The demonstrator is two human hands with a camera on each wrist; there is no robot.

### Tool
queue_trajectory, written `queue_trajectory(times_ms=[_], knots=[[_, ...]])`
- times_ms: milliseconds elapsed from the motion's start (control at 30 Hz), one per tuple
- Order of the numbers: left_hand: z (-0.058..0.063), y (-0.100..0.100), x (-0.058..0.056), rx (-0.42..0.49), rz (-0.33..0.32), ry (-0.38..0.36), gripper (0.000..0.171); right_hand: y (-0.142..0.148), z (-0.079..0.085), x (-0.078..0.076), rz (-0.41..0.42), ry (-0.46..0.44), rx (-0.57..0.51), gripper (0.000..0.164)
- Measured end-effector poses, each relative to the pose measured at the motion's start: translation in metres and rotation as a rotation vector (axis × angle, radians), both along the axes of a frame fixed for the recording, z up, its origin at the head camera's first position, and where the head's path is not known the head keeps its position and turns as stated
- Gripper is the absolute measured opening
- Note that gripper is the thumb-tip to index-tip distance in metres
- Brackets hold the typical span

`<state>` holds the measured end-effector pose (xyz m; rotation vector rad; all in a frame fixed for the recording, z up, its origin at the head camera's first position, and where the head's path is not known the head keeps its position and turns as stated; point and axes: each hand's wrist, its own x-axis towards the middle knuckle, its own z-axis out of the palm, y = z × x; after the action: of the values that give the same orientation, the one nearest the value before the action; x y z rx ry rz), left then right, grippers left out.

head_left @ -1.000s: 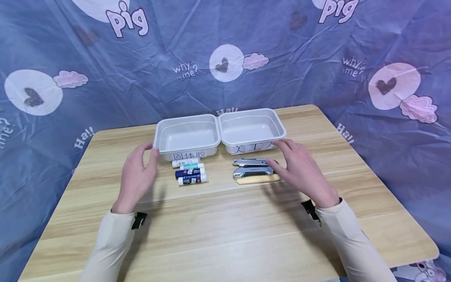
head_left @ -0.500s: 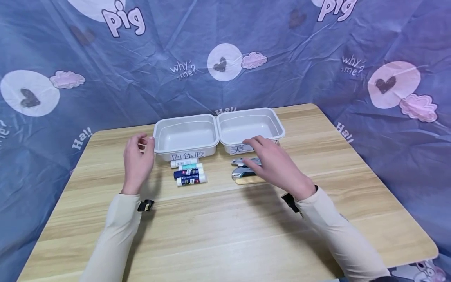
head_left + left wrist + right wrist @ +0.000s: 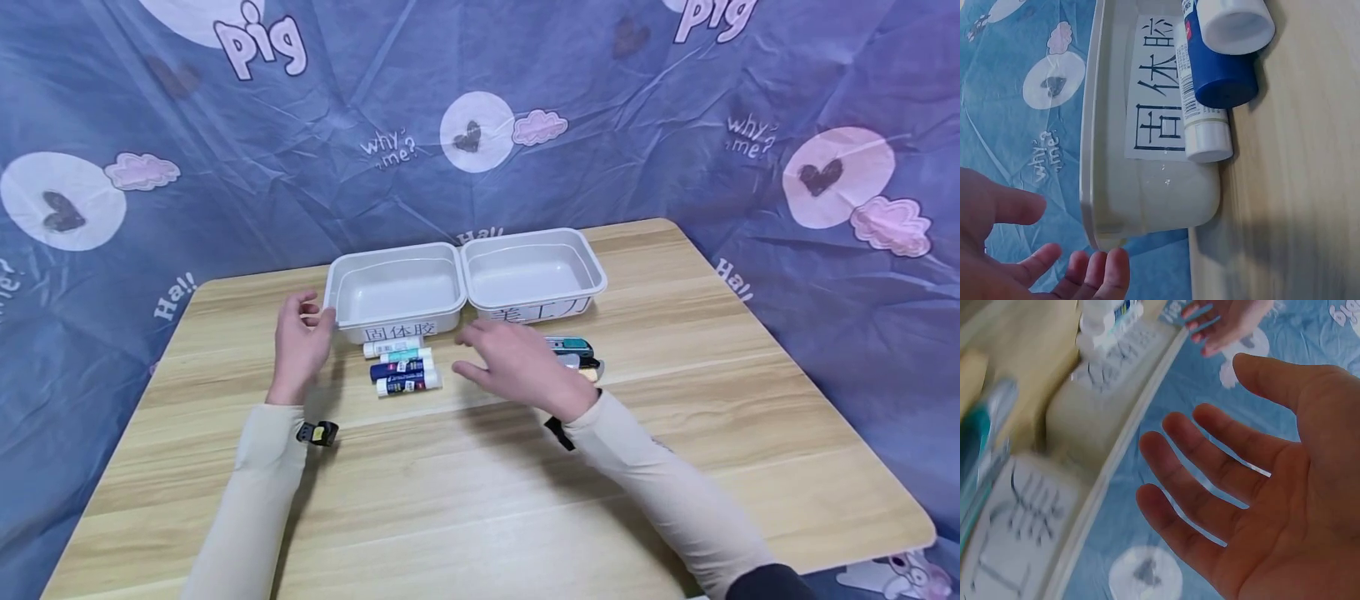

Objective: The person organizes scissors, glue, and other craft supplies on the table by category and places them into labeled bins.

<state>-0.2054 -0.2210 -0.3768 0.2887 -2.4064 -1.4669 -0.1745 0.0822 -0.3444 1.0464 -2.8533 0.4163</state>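
My left hand [image 3: 302, 346] is beside the near left corner of the left white bin [image 3: 352, 335], fingers loosely bent and holding nothing. In the left wrist view its fingertips lie close to the bin's corner; whether they touch, I cannot tell. Several glue sticks [image 3: 405, 369], white, green-white and dark blue, lie in a stack of rows before that bin. My right hand [image 3: 521, 362] hovers over the table between the glue sticks and the utility knives [image 3: 572, 345], its relaxed fingers [image 3: 1179, 475] apart and nothing in them. That hand hides the left parts of the knives.
A second white bin [image 3: 543, 310] adjoins the first on its right. Both carry paper labels with Chinese characters on their front walls. The wooden table [image 3: 420, 500] extends to a blue printed cloth [image 3: 315, 167] behind it.
My right hand has moved left from the knives toward the glue sticks, uncovering the knives' right ends. My left hand has shifted slightly to the right beside the left bin.
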Motion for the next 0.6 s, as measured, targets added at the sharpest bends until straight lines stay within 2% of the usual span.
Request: queue_trajectory(times_ms=[133,367,600], knots=[[-0.001,-0.004,-0.002,0.032,-0.013,-0.059,0.048,-0.025,-0.011,0.001,0.041,-0.029,0.034,0.043],[-0.002,-0.003,-0.008,0.212,0.001,-0.119,0.051,-0.055,-0.025,0.000,0.076,-0.043,0.095,0.042],[-0.007,-0.001,-0.010,0.254,0.038,-0.157,0.054,-0.063,-0.036,0.000,0.085,-0.014,0.129,0.036]])
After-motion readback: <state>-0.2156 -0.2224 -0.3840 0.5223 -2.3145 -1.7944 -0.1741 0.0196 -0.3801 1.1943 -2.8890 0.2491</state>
